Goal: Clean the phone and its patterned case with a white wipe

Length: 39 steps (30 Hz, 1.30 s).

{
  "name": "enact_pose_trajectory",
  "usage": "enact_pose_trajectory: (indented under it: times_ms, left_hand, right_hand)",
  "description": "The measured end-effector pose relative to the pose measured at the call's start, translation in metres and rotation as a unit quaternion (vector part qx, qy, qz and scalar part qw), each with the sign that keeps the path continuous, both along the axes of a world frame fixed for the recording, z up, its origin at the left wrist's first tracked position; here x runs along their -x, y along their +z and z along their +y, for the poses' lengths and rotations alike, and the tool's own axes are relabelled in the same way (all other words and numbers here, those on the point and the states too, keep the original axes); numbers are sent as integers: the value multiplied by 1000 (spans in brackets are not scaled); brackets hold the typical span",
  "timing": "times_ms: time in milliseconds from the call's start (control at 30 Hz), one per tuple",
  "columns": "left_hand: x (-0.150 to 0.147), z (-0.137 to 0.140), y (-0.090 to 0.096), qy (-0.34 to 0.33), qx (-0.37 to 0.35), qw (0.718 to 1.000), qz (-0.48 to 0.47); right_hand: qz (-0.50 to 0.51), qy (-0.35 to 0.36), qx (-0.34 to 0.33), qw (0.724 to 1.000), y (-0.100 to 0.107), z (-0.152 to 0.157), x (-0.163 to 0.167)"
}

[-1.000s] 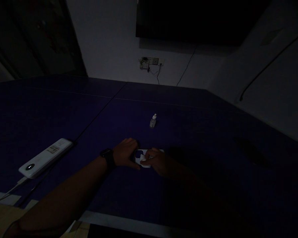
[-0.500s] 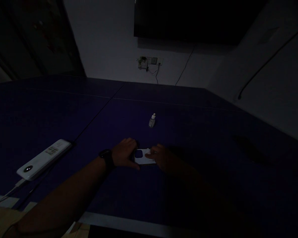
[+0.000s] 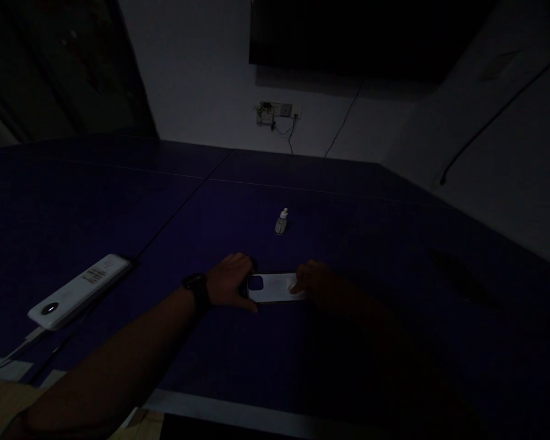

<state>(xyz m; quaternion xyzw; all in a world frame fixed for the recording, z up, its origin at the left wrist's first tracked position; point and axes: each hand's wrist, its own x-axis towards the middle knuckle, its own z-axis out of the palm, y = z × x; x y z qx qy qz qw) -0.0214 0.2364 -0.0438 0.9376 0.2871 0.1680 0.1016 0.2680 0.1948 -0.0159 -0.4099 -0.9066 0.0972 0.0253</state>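
The phone case lies flat on the near middle of the dark blue table. At its left end, the left hand is half spread, thumb on the near side and fingers on the far side, holding it. The right hand, fingers bunched, presses a white wipe near the case's right end. A small bottle stands beyond; a white power bank lies left.

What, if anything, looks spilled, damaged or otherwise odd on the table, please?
Nothing stands out: the phone case lies flat between the left hand and the right hand, the small bottle stands upright, and no spill shows. The picture is dark, though, so small marks could be hidden.
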Motion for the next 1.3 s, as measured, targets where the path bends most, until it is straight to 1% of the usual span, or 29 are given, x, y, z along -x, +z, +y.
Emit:
enact_pose_trajectory:
  times_ms: [67,167,233,300,433,567,600,767,900,967,1033,1167,1300]
  left_hand:
    - [0,0,1,0,0,1000,0]
    - [0,0,2,-2,3,1000,0]
    - [0,-1,3,-3,5,1000,1]
    - [0,-1,3,-2,6,1000,0]
    - [0,-1,3,-1,9,1000,-4]
    - [0,-1,4,-1,19,1000,-11]
    - [0,-2,5,-1,23,1000,-13]
    - [-1,-2,4,-1,57,998,-41]
    - [3,-1,4,-7,104,989,-109]
    - [5,0,5,-10,133,977,-167]
    - [7,-1,6,-19,168,958,-232]
    - [4,-3,5,-56,242,902,-353]
    - [-4,-9,3,-73,287,850,-437]
  right_hand:
    - [-22,17,7,1000,-1,1,-1]
    - [-61,41,-15,997,-4,2,6]
    - [-74,28,-31,996,-6,3,8]
    - [-72,19,-27,997,-6,3,5]
    - [-57,31,-13,998,-4,0,0]
    - [-74,-34,-43,996,0,-2,2]
    - [-76,-39,-46,995,1,-2,1]
    - [-75,4,-25,997,2,-1,-1]
    - [-40,-26,-15,999,5,-2,0]
    - [-18,-26,-7,999,9,-5,2]
    - [9,-10,1,1000,11,-9,7]
    - [63,30,6,998,9,-18,21]
    - [128,62,7,990,0,-23,34]
